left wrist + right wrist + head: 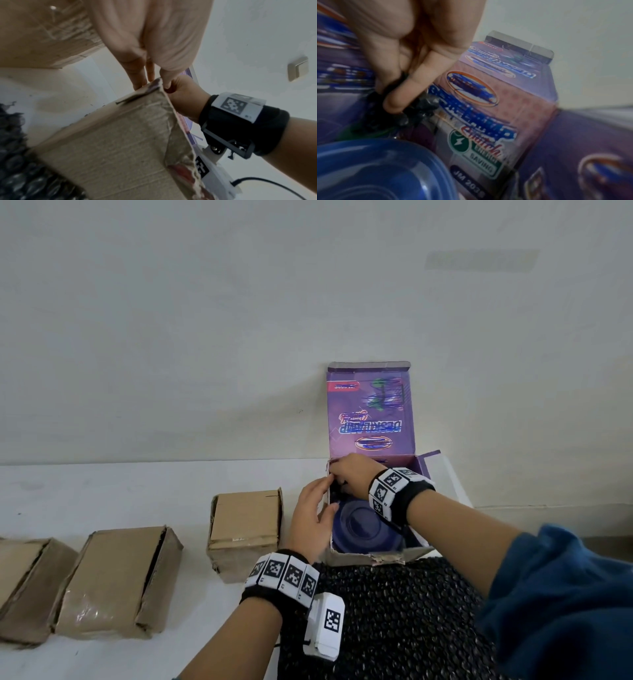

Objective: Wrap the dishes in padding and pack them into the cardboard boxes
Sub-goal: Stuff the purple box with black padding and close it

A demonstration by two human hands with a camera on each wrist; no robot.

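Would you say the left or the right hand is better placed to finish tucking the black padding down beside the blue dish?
Right, probably. The right hand is inside the open box, pinching the black padding above the blue dish; the left hand steadies the box's wall.
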